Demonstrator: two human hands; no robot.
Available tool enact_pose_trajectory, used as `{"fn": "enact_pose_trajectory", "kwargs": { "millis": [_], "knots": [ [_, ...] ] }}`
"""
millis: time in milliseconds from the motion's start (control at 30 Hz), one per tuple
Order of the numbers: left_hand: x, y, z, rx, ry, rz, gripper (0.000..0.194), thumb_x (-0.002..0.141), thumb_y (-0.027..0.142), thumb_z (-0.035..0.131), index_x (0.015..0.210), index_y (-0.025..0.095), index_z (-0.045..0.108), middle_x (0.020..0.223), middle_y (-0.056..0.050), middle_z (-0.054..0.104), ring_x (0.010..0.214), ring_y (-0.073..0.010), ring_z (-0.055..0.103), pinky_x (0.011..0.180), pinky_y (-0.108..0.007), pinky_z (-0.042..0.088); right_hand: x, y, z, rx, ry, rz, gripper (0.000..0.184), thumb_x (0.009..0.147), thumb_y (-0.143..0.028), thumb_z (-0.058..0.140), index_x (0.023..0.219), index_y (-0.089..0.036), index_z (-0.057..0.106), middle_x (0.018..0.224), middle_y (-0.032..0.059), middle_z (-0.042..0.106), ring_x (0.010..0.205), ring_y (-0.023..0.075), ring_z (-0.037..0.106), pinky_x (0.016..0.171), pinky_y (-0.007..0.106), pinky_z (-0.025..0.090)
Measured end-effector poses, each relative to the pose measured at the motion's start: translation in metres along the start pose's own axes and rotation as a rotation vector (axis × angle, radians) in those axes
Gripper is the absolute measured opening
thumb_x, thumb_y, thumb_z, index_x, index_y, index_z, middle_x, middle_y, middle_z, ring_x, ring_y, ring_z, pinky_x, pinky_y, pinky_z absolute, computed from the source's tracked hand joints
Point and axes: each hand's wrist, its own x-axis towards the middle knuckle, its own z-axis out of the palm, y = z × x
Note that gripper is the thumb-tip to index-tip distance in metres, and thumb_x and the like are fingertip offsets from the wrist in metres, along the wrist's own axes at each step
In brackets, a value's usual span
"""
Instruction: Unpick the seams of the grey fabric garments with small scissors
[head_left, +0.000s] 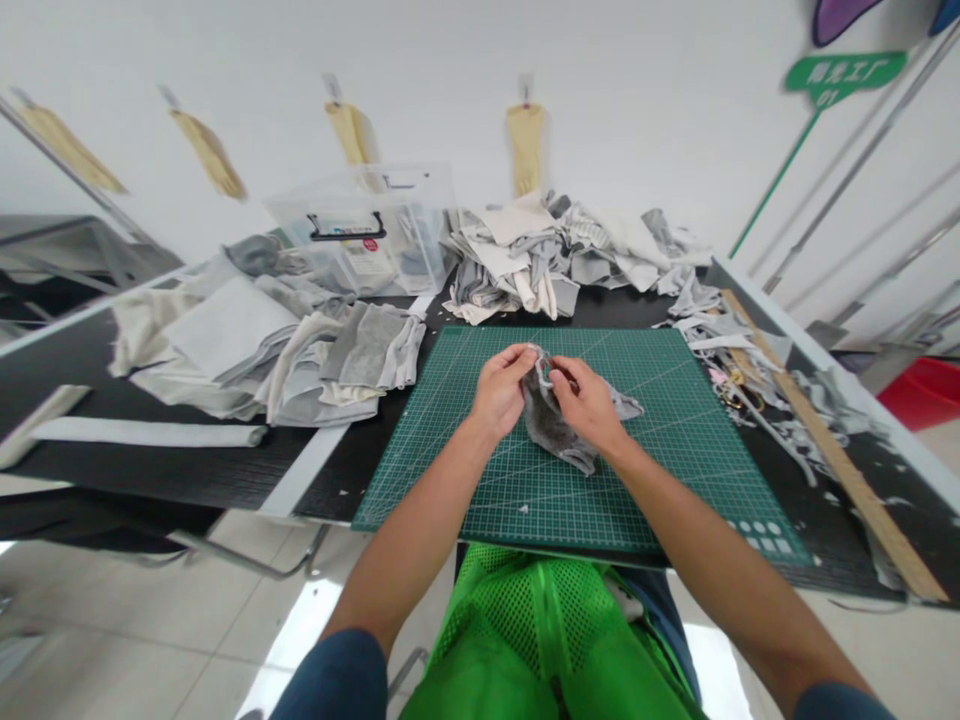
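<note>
A grey piece of fabric (553, 428) hangs between my two hands, just over the green cutting mat (480, 490). At the fabric's top edge my left hand (504, 388) pinches it between thumb and fingers. My right hand (586, 402) grips the same edge a little to the right, fingers curled. A small reddish spot shows at the edge between the hands, too small to name. The fabric's lower end drapes down to the mat, and another corner sticks out right of my right hand.
Stacked grey and white cloths (232, 330) lie at the left, with a clear plastic box (367, 240) behind them. More cloth (517, 250) is heaped at the back. To the right are fabric scraps (795, 410), gold-handled scissors (739, 392) and a long wooden ruler (862, 490).
</note>
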Motion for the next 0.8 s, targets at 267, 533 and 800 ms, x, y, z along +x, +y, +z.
{"fn": "enact_pose_trajectory", "kwargs": {
  "millis": [267,533,800],
  "knots": [
    [-0.0011,-0.0034,0.0022,0.04,0.014,0.019,0.023,0.074,0.029,0.084,0.087,0.016,0.07,0.083,-0.001,0.067,0.076,-0.0107,0.061,0.078,-0.026,0.049,0.0004,-0.002,-0.0008,-0.015,0.011,-0.03,0.032,0.101,-0.044,0.05,0.119,-0.022,0.067,0.105,0.0092,0.07,0.094,0.0235,0.064,0.086,0.04,0.052],
    [-0.0003,-0.009,0.003,0.109,0.049,0.044,0.024,0.072,0.032,0.085,0.086,0.017,0.072,0.086,-0.002,0.07,0.077,-0.0114,0.061,0.078,-0.027,0.049,0.0009,-0.0028,-0.0026,-0.026,0.024,-0.049,0.031,0.101,-0.042,0.05,0.117,-0.022,0.067,0.1,0.0083,0.069,0.09,0.0227,0.063,0.084,0.038,0.051],
    [-0.0019,-0.0085,0.0042,0.092,0.026,0.041,0.024,0.073,0.032,0.085,0.086,0.016,0.073,0.084,-0.002,0.069,0.075,-0.0097,0.06,0.077,-0.026,0.048,0.0016,0.0004,-0.0019,-0.028,0.038,-0.036,0.032,0.101,-0.044,0.05,0.116,-0.022,0.068,0.102,0.0088,0.07,0.092,0.0231,0.064,0.085,0.038,0.052]
  ]
}}
